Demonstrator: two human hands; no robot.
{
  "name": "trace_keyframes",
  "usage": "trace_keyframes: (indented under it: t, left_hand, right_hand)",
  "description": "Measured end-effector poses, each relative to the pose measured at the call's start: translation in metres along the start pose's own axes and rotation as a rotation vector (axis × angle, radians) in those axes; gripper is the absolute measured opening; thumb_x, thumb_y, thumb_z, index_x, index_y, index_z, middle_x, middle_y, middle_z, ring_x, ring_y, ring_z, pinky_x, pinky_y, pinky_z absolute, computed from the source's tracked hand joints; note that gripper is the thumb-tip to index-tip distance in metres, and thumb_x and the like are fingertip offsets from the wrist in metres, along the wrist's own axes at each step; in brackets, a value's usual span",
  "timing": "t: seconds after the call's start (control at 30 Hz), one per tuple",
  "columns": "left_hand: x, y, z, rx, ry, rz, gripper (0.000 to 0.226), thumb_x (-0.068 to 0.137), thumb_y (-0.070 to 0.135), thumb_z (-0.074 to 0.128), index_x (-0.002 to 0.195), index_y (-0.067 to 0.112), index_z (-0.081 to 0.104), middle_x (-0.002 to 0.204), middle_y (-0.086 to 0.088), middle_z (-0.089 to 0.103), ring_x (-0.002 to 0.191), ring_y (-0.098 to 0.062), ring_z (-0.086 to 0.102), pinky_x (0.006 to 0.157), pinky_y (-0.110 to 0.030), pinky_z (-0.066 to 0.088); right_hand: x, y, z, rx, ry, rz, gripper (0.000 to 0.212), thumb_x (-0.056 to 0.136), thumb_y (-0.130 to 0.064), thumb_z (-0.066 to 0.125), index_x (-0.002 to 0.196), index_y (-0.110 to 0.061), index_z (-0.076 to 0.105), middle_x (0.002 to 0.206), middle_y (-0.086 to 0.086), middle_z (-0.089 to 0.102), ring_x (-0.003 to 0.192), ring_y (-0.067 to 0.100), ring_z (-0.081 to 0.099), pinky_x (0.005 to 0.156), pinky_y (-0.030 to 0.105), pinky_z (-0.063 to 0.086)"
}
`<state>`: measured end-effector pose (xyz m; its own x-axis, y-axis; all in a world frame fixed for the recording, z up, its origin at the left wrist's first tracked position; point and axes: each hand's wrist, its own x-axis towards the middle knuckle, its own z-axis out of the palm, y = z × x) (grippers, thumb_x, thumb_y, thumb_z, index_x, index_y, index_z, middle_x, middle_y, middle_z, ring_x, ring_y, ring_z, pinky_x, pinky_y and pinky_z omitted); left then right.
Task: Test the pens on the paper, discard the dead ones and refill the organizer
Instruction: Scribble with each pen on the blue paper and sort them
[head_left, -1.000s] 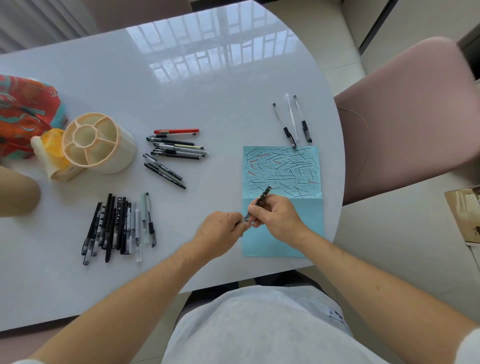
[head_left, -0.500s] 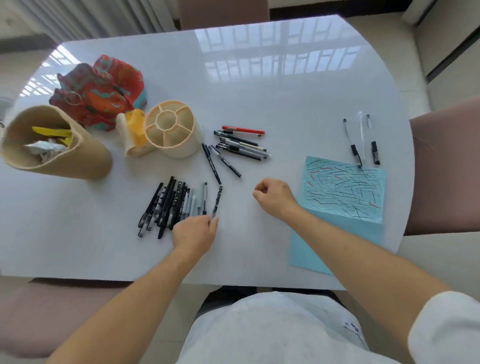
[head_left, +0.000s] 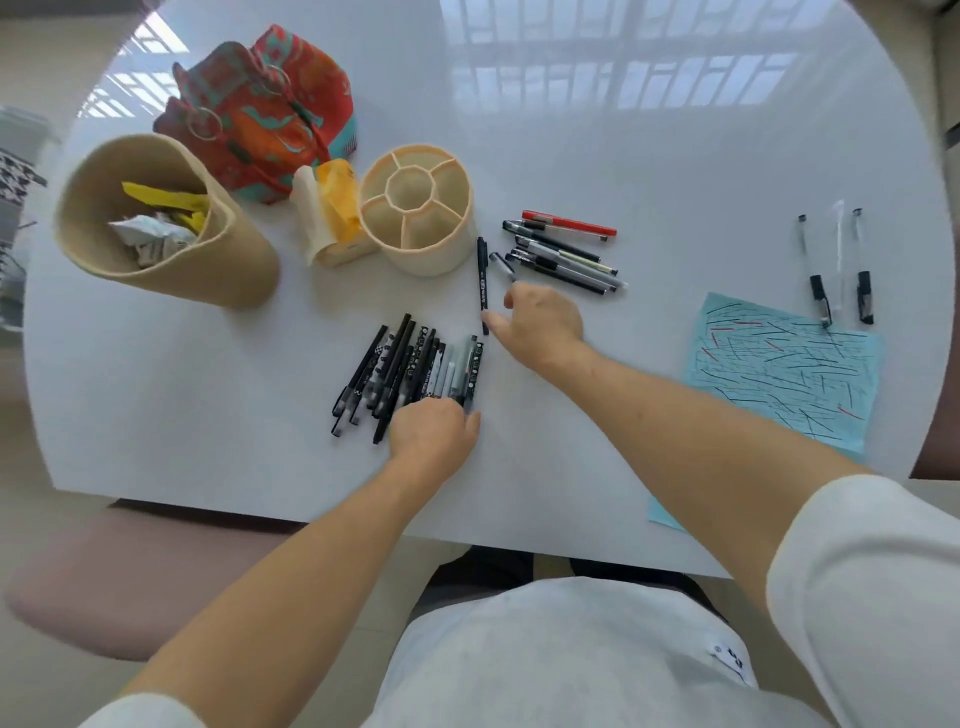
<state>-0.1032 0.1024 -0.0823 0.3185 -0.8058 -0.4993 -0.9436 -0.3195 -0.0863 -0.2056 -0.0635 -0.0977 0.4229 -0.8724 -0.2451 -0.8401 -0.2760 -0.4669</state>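
Both forearms now reach further across the white tabletop (head_left: 675, 171). Left hand (head_left: 434, 428) lies palm-down, fingers pressed together on the near ends of the pen pile (head_left: 410, 371). Right hand (head_left: 540, 322), loosely curled, holds nothing; its fingertips are at a black pen (head_left: 482, 280) beside the empty organizer (head_left: 418, 213). Scribbled blue paper (head_left: 784, 371) lies by the right edge.

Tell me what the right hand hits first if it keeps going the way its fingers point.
The right hand points up-left; its fingers are already at the lower end of the single black pen, so that comes first. Beyond it stands the organizer. Contact height is unclear.
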Motion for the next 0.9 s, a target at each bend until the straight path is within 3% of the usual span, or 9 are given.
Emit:
trace_keyframes:
  t: [0.07, 0.23, 0.37, 0.5, 0.57, 0.63, 0.73, 0.83, 0.9]
  left_hand:
    - [0.0, -0.003, 0.001, -0.01, -0.005, 0.001, 0.052, 0.097, 0.052, 0.037, 0.066, 0.018, 0.06, 0.066, 0.002, 0.061, 0.058, -0.021, 0.056, 0.046, -0.026, 0.029]
    - [0.001, -0.007, 0.001, -0.069, -0.009, -0.009, 0.053, 0.094, 0.052, 0.038, 0.058, 0.016, 0.055, 0.058, 0.004, 0.055, 0.054, -0.021, 0.052, 0.045, -0.025, 0.024]
    - [0.002, -0.006, -0.009, -0.214, 0.094, -0.02, 0.048, 0.09, 0.057, 0.042, 0.058, 0.022, 0.05, 0.055, 0.008, 0.053, 0.057, -0.016, 0.055, 0.047, -0.025, 0.03]
    - [0.008, 0.009, -0.029, -0.576, 0.261, 0.059, 0.016, 0.092, 0.044, 0.059, 0.093, 0.03, 0.052, 0.077, 0.013, 0.06, 0.066, -0.013, 0.057, 0.06, -0.031, 0.041]
    - [0.013, 0.025, -0.037, -0.693, 0.252, 0.176, 0.036, 0.093, 0.038, 0.062, 0.125, 0.034, 0.045, 0.104, 0.013, 0.06, 0.074, -0.013, 0.057, 0.07, -0.033, 0.046]
    - [0.018, 0.046, -0.044, -0.688, 0.19, 0.309, 0.052, 0.094, 0.034, 0.062, 0.139, 0.04, 0.038, 0.12, 0.012, 0.056, 0.079, -0.011, 0.057, 0.075, -0.033, 0.047]
    - [0.021, 0.083, -0.047, -0.568, 0.047, 0.487, 0.035, 0.096, 0.029, 0.06, 0.13, 0.035, 0.056, 0.108, 0.008, 0.068, 0.083, -0.014, 0.062, 0.083, -0.036, 0.052]
    - [0.013, 0.118, -0.046, -0.468, -0.121, 0.603, 0.016, 0.097, 0.03, 0.054, 0.109, 0.032, 0.063, 0.087, 0.009, 0.069, 0.081, -0.019, 0.063, 0.074, -0.042, 0.053]
    - [0.004, 0.141, -0.044, -0.4, -0.127, 0.697, 0.016, 0.098, 0.035, 0.051, 0.106, 0.029, 0.064, 0.085, 0.008, 0.067, 0.079, -0.021, 0.061, 0.071, -0.039, 0.052]
  right_hand:
    - [0.009, -0.008, 0.004, -0.082, -0.054, 0.016, 0.046, 0.094, -0.057, 0.057, 0.111, -0.014, 0.062, 0.108, 0.008, 0.07, 0.098, 0.031, 0.066, 0.074, 0.036, 0.048]
    - [0.014, -0.013, 0.004, -0.117, -0.071, 0.084, 0.025, 0.091, -0.033, 0.057, 0.105, -0.012, 0.062, 0.103, 0.01, 0.07, 0.081, 0.029, 0.056, 0.065, 0.032, 0.037]
    - [-0.013, 0.015, -0.018, 0.159, -0.013, 0.12, 0.017, 0.086, -0.028, 0.062, 0.091, -0.013, 0.067, 0.089, 0.005, 0.07, 0.079, 0.025, 0.062, 0.065, 0.034, 0.047]
    - [-0.072, 0.065, -0.051, 0.72, -0.005, 0.214, 0.004, 0.087, -0.015, 0.072, 0.085, -0.016, 0.069, 0.071, 0.004, 0.074, 0.059, 0.019, 0.073, 0.059, 0.036, 0.06]
    - [-0.103, 0.09, -0.064, 0.87, -0.02, 0.264, 0.008, 0.085, -0.008, 0.075, 0.085, -0.014, 0.07, 0.07, 0.007, 0.075, 0.057, 0.022, 0.072, 0.055, 0.032, 0.057]
    - [-0.132, 0.112, -0.073, 0.949, -0.029, 0.301, 0.012, 0.084, -0.002, 0.077, 0.084, -0.012, 0.072, 0.069, 0.008, 0.074, 0.057, 0.024, 0.071, 0.055, 0.03, 0.057]
    - [-0.168, 0.142, -0.084, 1.042, 0.002, 0.348, 0.014, 0.083, 0.002, 0.077, 0.084, -0.011, 0.072, 0.067, 0.008, 0.073, 0.057, 0.023, 0.07, 0.056, 0.027, 0.056]
    - [-0.194, 0.167, -0.093, 1.21, 0.11, 0.406, 0.009, 0.083, -0.002, 0.075, 0.084, -0.011, 0.073, 0.069, 0.013, 0.071, 0.059, 0.025, 0.067, 0.058, 0.029, 0.055]
    - [-0.207, 0.179, -0.094, 1.348, 0.158, 0.458, 0.01, 0.088, 0.001, 0.071, 0.087, -0.009, 0.073, 0.071, 0.014, 0.068, 0.06, 0.026, 0.064, 0.059, 0.031, 0.054]
